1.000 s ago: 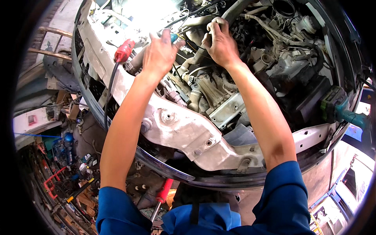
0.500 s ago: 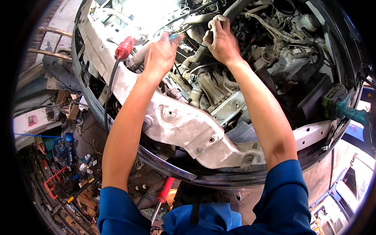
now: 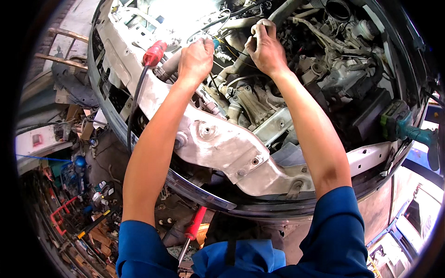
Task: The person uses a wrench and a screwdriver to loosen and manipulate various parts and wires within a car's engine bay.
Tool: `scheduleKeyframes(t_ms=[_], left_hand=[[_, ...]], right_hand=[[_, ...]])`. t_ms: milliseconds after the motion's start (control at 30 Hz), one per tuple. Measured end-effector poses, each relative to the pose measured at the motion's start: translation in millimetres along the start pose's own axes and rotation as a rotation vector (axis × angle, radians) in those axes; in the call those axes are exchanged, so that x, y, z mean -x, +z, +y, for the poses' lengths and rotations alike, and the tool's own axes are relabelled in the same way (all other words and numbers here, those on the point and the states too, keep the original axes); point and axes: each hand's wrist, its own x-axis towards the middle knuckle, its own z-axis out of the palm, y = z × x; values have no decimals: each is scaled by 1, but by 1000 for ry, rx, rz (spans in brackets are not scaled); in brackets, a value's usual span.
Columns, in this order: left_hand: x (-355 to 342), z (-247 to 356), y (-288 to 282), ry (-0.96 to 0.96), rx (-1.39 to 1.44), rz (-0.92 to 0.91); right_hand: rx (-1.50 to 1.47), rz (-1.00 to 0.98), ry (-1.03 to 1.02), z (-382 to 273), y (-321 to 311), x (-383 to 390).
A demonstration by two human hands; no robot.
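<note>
Both hands reach over the open engine bay of a vehicle. My left hand (image 3: 195,59) is closed, and a small teal piece (image 3: 216,43) shows at its fingertips; the rest of that thing is hidden. Just to the right, my right hand (image 3: 266,51) has its fingers curled into a pinch beside a thick dark hose (image 3: 283,10). What it holds, if anything, is hidden. Thin black and yellow wires (image 3: 228,46) run between the hands. Below them lie pipes and a ribbed metal engine part (image 3: 250,103).
A red handle with a black cable (image 3: 154,53) rests left of my left hand, near strong glare. The pale front crossmember (image 3: 222,148) spans the near side. A teal cordless tool (image 3: 417,135) lies at the right edge. Cluttered tools (image 3: 69,217) cover the floor at lower left.
My left hand has turned slightly, its fingers curling in more, and shifted a little to the right. My right hand keeps nearly the same pose. The whole view has shifted slightly.
</note>
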Motion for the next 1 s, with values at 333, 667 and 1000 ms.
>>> scheduleKeyframes(t_ms=[333,667,1000], left_hand=[[14,11,-2,253,-332,-34],[-3,-14,8,-149,194,-126],[14,4,13,159,-185,-79]], right_hand=[[14,-74,59,5,2,1],[-11,-25,65,-4,-2,2],[-15,-18,81,2,-1,5]])
